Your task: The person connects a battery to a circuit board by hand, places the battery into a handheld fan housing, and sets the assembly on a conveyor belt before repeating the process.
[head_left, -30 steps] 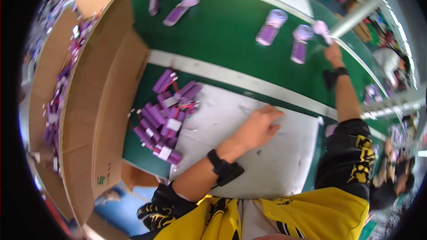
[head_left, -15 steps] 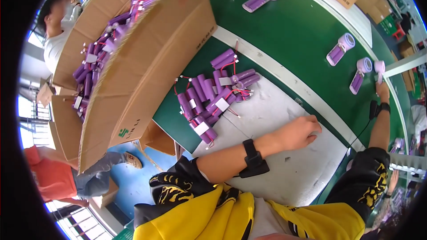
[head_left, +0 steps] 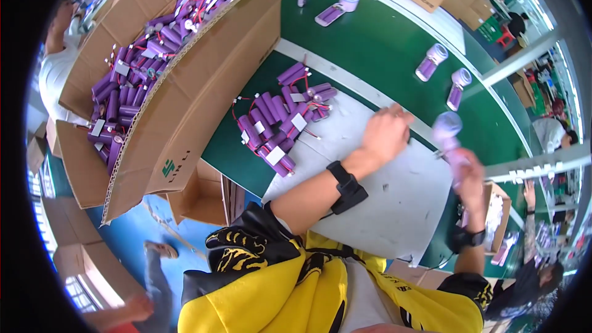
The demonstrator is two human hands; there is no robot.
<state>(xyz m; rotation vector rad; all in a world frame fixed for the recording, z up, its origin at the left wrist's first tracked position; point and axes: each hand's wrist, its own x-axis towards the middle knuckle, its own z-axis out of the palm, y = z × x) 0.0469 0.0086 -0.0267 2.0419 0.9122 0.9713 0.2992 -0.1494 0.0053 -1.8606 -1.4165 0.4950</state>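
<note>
My right hand (head_left: pixel 470 176), blurred by motion, is closed round the handle of a light-purple handheld device with a round head (head_left: pixel 446 124). Its head points away from me over the right end of the grey-white sheet (head_left: pixel 394 203). To its left, my left hand (head_left: pixel 387 134) hovers over the sheet's far edge, its fingers loosely bent and nothing visible in them. Left of that hand lies a pile of purple battery packs (head_left: pixel 266 109) with red wires and white connectors, partly on the sheet. More such devices (head_left: pixel 431 61) lie along the green surface (head_left: pixel 382 43) beyond a pale strip (head_left: pixel 351 79).
A large cardboard box (head_left: pixel 203 95) full of battery packs (head_left: pixel 148 55) stands tilted at the left. Below it is a smaller open carton (head_left: pixel 200 200). A pale metal post (head_left: pixel 524 65) rises at the right. Another cardboard box (head_left: pixel 498 222) sits at the right, near other people.
My right hand has come back from the far right, bringing the device nearer my left hand. My left hand has moved outward to the sheet's far edge. The whole view has shifted.
</note>
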